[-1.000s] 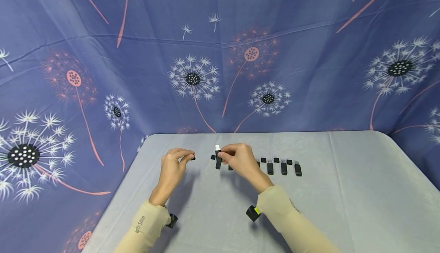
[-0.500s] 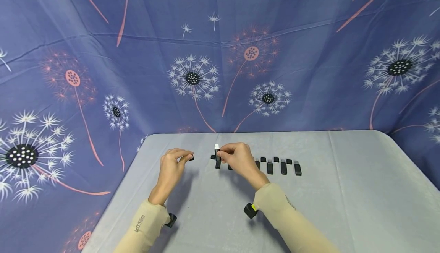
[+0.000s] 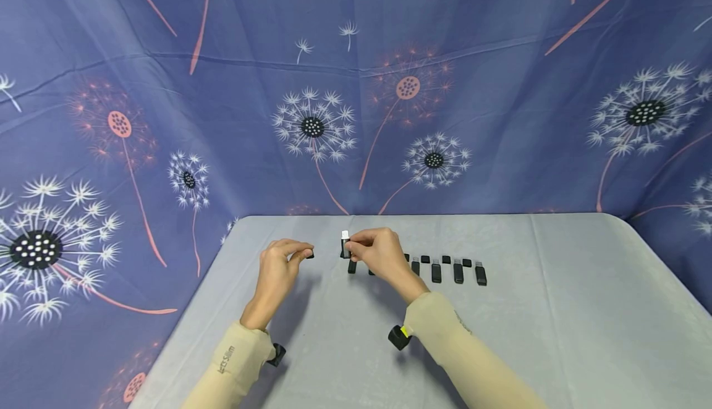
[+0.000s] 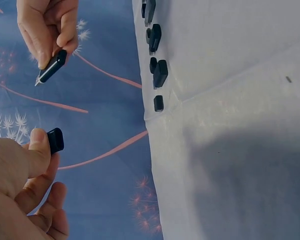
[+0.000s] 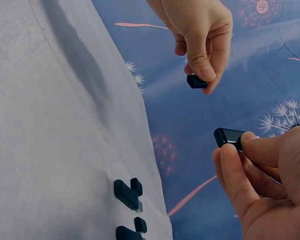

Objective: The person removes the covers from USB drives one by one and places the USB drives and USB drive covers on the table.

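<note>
Between thumb and fingertips, my left hand (image 3: 279, 276) pinches a small black cap (image 4: 56, 140) above the table. To its right, my right hand (image 3: 385, 261) pinches a black USB flash drive (image 3: 345, 246) by its body. The drive's bare metal plug points up and away in the head view. Cap and drive are apart, with a gap between the two hands. In the right wrist view, the fingers partly cover the drive (image 5: 229, 136), and the cap (image 5: 196, 82) shows in the opposite hand.
Several black flash drives (image 3: 458, 271) lie in a row on the pale table (image 3: 500, 347), metal plugs facing away. Small black caps (image 3: 446, 259) lie just beyond them. My right hand hides part of the row. A blue dandelion-print cloth (image 3: 489, 118) hangs behind the table.
My right hand has moved slightly left with the flash drive, narrowing the gap to the cap. My left hand has barely moved and still pinches the cap.
</note>
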Demonstrator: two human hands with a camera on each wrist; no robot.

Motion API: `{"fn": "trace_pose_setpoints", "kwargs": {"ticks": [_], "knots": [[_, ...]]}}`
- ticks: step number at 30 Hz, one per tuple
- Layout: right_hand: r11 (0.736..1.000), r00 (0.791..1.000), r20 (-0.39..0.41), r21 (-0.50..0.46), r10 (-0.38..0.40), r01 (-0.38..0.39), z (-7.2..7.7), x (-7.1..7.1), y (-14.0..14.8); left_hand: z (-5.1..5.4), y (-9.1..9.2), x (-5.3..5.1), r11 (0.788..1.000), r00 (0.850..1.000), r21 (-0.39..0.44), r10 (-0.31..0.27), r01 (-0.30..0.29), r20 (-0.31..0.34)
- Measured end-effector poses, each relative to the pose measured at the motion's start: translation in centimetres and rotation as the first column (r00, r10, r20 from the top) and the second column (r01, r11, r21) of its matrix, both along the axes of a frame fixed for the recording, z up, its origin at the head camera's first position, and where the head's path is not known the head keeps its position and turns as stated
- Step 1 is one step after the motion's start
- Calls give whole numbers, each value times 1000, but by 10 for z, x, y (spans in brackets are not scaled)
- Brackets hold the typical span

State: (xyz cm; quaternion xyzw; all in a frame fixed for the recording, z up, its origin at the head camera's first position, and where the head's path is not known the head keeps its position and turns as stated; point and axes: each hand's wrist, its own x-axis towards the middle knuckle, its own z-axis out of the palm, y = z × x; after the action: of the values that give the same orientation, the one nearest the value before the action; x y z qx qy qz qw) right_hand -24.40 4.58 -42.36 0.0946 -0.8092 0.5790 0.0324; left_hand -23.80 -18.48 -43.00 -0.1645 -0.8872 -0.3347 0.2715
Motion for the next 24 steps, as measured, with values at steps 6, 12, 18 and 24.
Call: {"fn": "trace_pose_setpoints", "kwargs": {"ticks": [6,12,18,24], "knots": [[1000,1000,17,16,3,-4,3,-1,-6,0,1,-3,1000,1000,-7,3,-3,1],[999,999,20,-2,44,-44,8,-1,-14,0,0,-5,1000,1000,-5,-4,4,-14],[999,999,15,29,36,-37,6,-2,-19,0,-1,-4,1000,1000,-5,-8,8,-12],[999,999,40,40,26,-27,1,-3,-19,-1,-3,-4,1000,1000,3,-10,10,-17]]}}
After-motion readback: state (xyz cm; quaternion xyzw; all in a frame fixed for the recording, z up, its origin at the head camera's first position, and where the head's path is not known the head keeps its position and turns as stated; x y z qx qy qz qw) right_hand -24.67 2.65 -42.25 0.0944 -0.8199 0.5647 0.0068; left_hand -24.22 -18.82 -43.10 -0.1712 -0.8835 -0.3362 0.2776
